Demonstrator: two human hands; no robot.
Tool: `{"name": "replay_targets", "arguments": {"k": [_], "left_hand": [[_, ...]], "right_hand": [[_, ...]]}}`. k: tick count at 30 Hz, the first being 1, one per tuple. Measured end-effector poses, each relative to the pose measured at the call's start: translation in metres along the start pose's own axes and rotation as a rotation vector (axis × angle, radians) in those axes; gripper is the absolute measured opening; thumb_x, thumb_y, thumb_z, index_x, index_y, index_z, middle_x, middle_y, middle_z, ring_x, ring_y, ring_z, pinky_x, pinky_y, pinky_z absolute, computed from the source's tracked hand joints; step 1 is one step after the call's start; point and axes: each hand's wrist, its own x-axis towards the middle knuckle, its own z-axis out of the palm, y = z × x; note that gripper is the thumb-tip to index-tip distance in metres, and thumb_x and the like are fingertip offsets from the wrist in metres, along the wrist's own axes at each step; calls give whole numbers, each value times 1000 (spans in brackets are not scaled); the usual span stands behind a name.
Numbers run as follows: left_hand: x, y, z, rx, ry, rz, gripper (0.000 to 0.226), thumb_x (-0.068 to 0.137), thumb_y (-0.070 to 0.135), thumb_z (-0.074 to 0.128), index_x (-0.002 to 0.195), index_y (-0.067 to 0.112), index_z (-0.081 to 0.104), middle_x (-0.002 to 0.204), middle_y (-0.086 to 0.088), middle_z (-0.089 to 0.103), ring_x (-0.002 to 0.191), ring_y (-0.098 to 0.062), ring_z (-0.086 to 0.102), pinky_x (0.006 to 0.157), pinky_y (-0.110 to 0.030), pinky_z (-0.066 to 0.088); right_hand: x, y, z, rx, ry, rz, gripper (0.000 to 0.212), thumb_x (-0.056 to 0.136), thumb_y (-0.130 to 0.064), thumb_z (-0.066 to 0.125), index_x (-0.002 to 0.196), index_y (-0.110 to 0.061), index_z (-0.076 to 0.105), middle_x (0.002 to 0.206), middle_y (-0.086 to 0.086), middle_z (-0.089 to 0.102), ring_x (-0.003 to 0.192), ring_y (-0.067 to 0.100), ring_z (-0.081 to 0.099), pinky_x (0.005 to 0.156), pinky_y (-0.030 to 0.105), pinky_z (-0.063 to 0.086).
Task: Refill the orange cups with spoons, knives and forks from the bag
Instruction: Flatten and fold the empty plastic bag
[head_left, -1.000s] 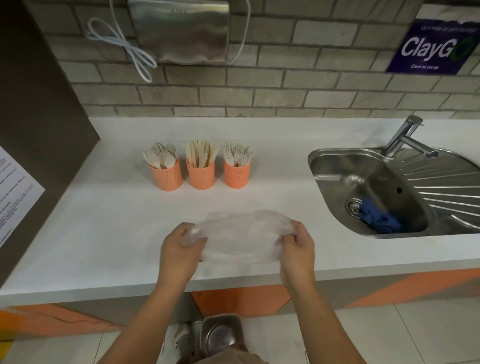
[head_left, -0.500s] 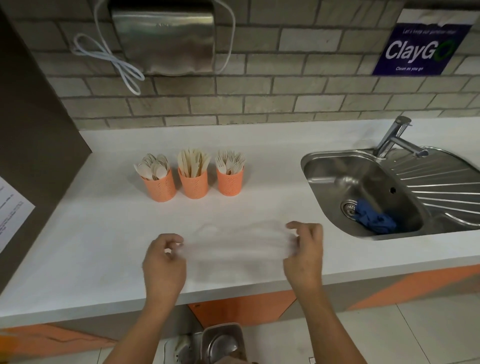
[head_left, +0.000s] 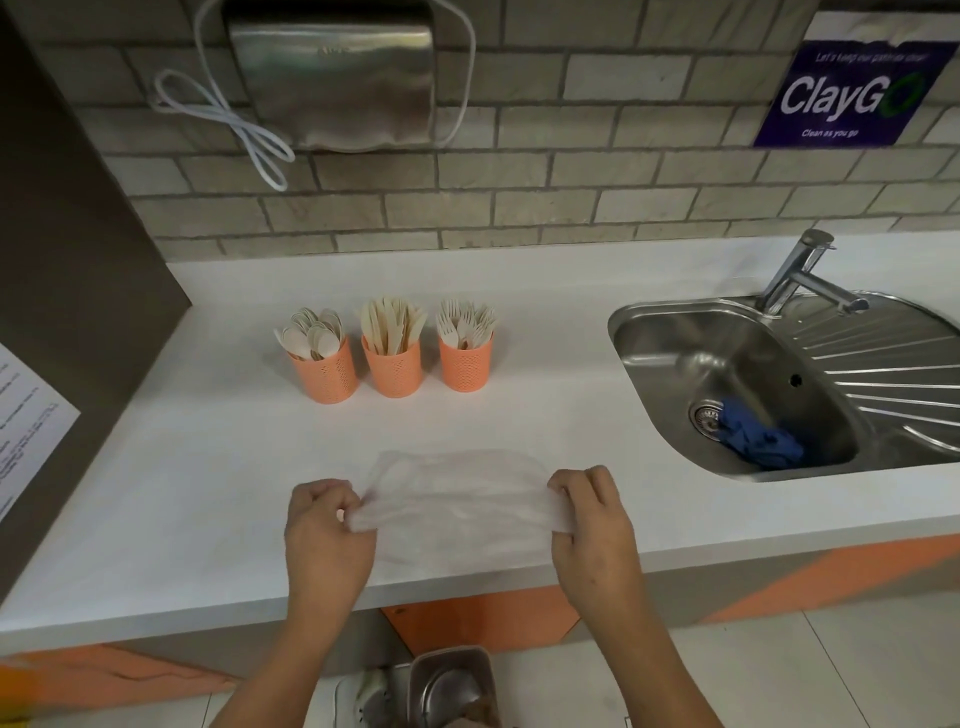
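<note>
I hold the bag (head_left: 457, 499) stretched out between both hands at the lower middle of the frame, over the near edge of the white counter (head_left: 208, 467). I cannot tell whether it lies on the surface or hangs just above it. My left hand (head_left: 327, 535) pinches the bag's left end, fingers curled over bunched plastic. My right hand (head_left: 592, 519) grips the right end the same way. The plastic is so thin and pale that its outline fades into the counter, and I cannot make out whether it holds anything.

The three orange cups (head_left: 392, 369) stand in a row at mid-frame, well apart from the bag. The left one holds spoons (head_left: 311, 335), the middle one knives (head_left: 392, 325) and the right one forks (head_left: 465, 322), with all the handles hidden inside.

At the right, the sink (head_left: 727, 353) is cut off by the frame edge, and a blue cloth (head_left: 758, 441) lies beside its drain. A printed sheet (head_left: 26, 431) at the left edge is cropped and too blurred to read. A metal object (head_left: 452, 686) at the bottom edge is partly out of frame, and I cannot identify it.
</note>
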Motion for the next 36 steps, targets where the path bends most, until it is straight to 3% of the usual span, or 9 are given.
{"name": "replay_targets", "arguments": {"k": [3, 8, 12, 16, 21, 27, 29, 32, 36], "left_hand": [[-1, -1, -2, -69, -76, -58, 25, 85, -11, 66, 92, 12, 73, 106, -3, 70, 99, -22, 64, 87, -29, 50], [-6, 2, 0, 108, -284, -8, 29, 82, 19, 76, 94, 35, 56, 94, 13, 63, 84, -15, 63, 69, -28, 50], [-1, 8, -4, 393, -487, 253, 59, 84, 60, 66, 139, 52, 46, 108, 21, 60, 101, -12, 59, 86, -36, 55], [3, 19, -2, 236, -406, 418, 28, 91, 48, 69, 113, 33, 73, 105, 17, 57, 97, -8, 56, 85, -35, 55], [-6, 47, -2, 137, -495, 461, 43, 85, 53, 72, 123, 51, 51, 100, 25, 58, 91, 0, 58, 77, -18, 50], [-7, 58, -11, -118, -39, 188, 18, 99, 16, 57, 110, 26, 47, 66, 10, 61, 55, -9, 57, 50, -23, 37], [-1, 47, -20, -82, 21, 88, 18, 103, 16, 55, 112, 24, 42, 69, 2, 65, 54, -15, 59, 49, -26, 38], [4, 16, -27, 215, -283, 21, 28, 94, 12, 64, 94, 34, 48, 60, 2, 60, 53, -20, 60, 50, -38, 50], [7, 37, -37, 81, -716, -148, 41, 78, 48, 84, 61, 23, 58, 56, 4, 63, 54, -14, 62, 55, -31, 51]], "right_hand": [[-3, 2, 2, -31, -128, 143, 53, 77, 13, 56, 115, -24, 55, 91, -5, 51, 67, 11, 52, 56, 20, 43], [-8, -7, 6, -131, -355, 232, 34, 100, -52, 56, 123, -31, 45, 73, -7, 61, 70, 16, 62, 61, 30, 48], [0, -15, -4, -26, -295, 61, 13, 104, -27, 48, 116, -31, 51, 76, -6, 64, 67, 12, 62, 58, 30, 49], [9, -21, -6, 60, -284, 10, 24, 104, -14, 42, 115, -31, 55, 90, -12, 64, 79, 3, 62, 62, 13, 44], [12, -29, -1, 102, -341, -142, 36, 99, -10, 50, 128, -29, 58, 114, -9, 62, 98, 8, 61, 85, 24, 54], [11, -20, -7, -133, -88, 76, 61, 87, 5, 55, 140, -24, 50, 114, -3, 37, 85, 18, 55, 72, 29, 52], [11, -3, -16, -283, -280, 271, 47, 92, -2, 56, 134, -24, 50, 115, 1, 44, 81, 21, 57, 66, 29, 46], [11, 8, -28, -214, -629, 498, 28, 88, 0, 52, 107, -19, 59, 104, 5, 64, 74, 23, 72, 55, 26, 47], [22, -15, -32, 1, -606, 502, 21, 92, -3, 46, 98, -15, 63, 71, 7, 68, 47, 16, 68, 43, 19, 44]]}}
